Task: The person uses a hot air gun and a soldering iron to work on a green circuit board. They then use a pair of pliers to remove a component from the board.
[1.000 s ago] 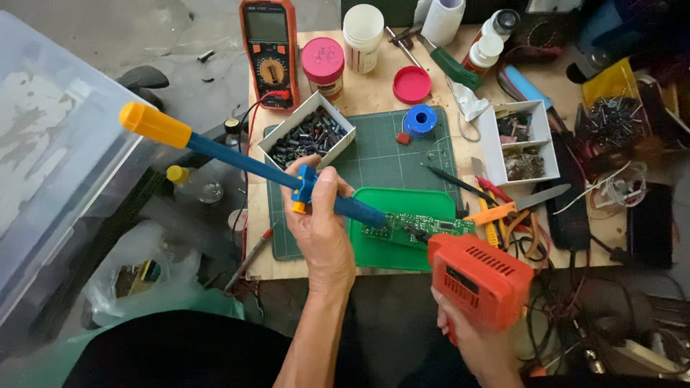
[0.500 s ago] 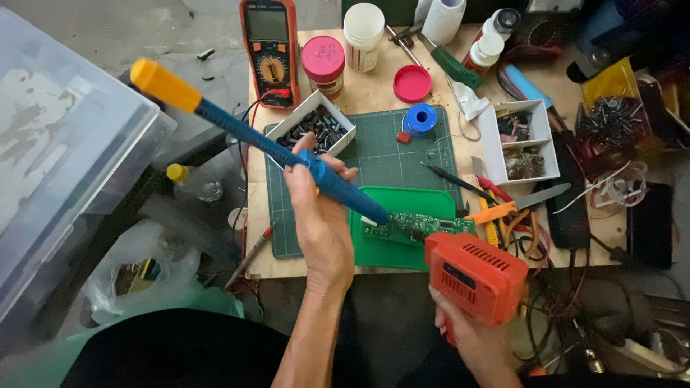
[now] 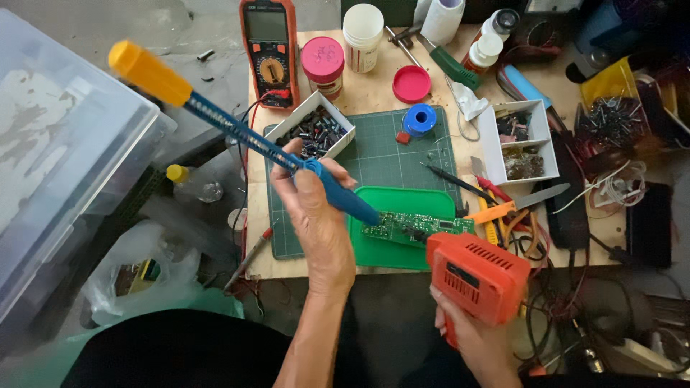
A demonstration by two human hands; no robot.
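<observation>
One narrow green printed circuit board (image 3: 417,228) lies across the right half of one green plastic tray (image 3: 395,251), which sits on a green gridded cutting mat (image 3: 388,154). Left hand (image 3: 316,215): fingers wrapped around one long blue tool with a yellow cap (image 3: 237,133), probably a desoldering pump, its tip at the board's left end. Right hand (image 3: 471,341): fingers closed on the grip of one orange, ribbed plastic gun-shaped tool (image 3: 478,276), its nose just beside the board's right part; contact cannot be judged. Two white open boxes: one square box of dark cylindrical parts (image 3: 316,129), one divided tray (image 3: 521,140). One orange-cased multimeter (image 3: 269,50) at the rear.
</observation>
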